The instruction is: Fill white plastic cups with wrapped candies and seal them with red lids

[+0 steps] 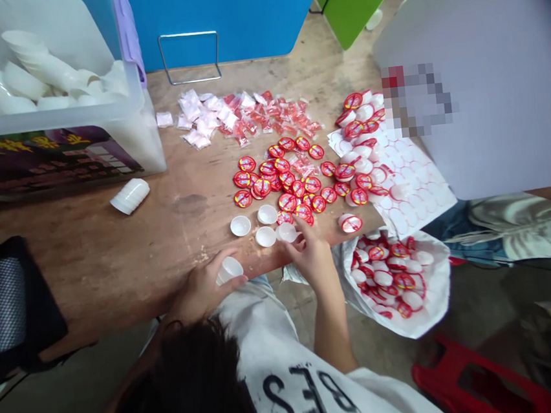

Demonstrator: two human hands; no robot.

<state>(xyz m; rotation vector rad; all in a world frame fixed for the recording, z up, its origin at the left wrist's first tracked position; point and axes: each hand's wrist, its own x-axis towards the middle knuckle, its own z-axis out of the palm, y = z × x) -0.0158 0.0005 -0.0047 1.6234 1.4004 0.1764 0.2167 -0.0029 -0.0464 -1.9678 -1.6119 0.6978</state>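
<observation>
Your left hand (204,292), low and left of centre, is curled shut around a small white plastic cup (229,269), whose open mouth pokes out past your thumb and fingers. Your right hand (312,256), just right of centre, reaches over the near edge of the wooden table (114,254). Its fingers are bent and its fingertips are at the nearest of four loose white cups (286,233). Whether it has pinched anything is not clear from here.

Those four cups sit in a small cluster just above your hands. Directly above them spreads a pile of round red seal lids (283,181). Higher up lies a scatter of small pink and white sachets (247,115).

To the right of the lids, one red-topped sealed cup (351,223) sits near the table edge, beside a white backing sheet (417,183) full of round cut-outs. Below it, at lower right, an open white bag (426,309) holds many more sealed cups.

Left of centre, a short stack of white cups (131,196) lies on its side. In the upper left, a clear plastic bin (135,116) holds more white cups.
</observation>
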